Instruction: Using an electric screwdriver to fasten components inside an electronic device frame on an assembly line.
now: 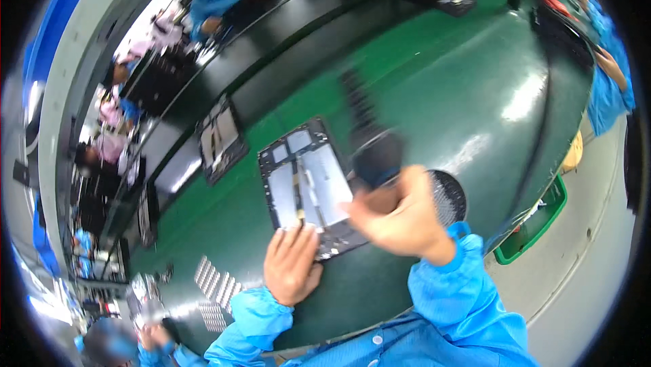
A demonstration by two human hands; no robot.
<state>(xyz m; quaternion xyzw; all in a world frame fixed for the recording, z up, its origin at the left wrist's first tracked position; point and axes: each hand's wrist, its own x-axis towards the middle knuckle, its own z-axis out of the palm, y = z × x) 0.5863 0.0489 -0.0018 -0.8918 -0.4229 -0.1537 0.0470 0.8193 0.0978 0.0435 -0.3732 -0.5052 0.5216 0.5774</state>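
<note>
My left hand lies with its fingers stretched over the near edge of an opened tablet. The tablet has a black frame, pale silver panels inside and thin flex cables running down its middle. My right hand, smeared by motion, has its thumb and fingers curved around the lower end of a blurred black tool. A ribbed black stem reaches up and away from the tool's wide body; its exact kind cannot be made out. Beside my right wrist sits a round black mesh-like dish, partly hidden by the hand.
Another opened tablet lies at the left on the green bench. Small silvery parts in rows lie front left. A black cable crosses at right, above a green bin. Co-workers in blue sit around.
</note>
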